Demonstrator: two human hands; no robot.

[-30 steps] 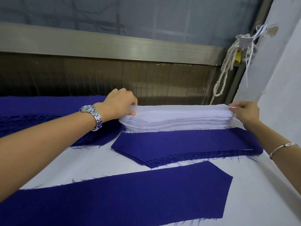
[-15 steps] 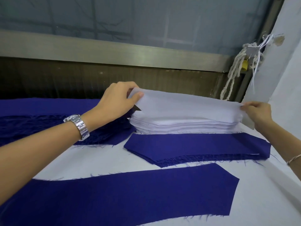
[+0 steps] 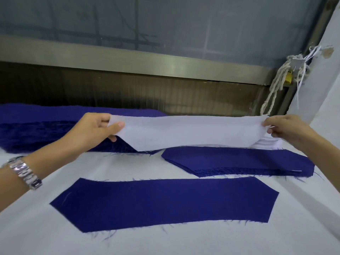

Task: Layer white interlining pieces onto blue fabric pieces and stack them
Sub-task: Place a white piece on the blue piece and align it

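A single white interlining piece (image 3: 191, 132) hangs stretched in the air between my hands. My left hand (image 3: 95, 132) pinches its left end and my right hand (image 3: 287, 129) pinches its right end. Behind its right end, the white interlining stack (image 3: 266, 144) is mostly hidden. A lone blue fabric piece (image 3: 165, 202) with pointed ends lies flat on the white table in front. Between it and the lifted piece sits a low stack of blue pieces (image 3: 239, 161).
A thick pile of blue fabric (image 3: 36, 126) lies at the back left. The white table cover (image 3: 184, 240) spreads below. A metal rail and dark wall (image 3: 147, 70) run behind. A knotted rope (image 3: 276, 87) hangs at the back right beside a white wall.
Both hands have lifted the top white piece off its stack and drawn it toward me and left; it now hangs taut, covering most of the stack.
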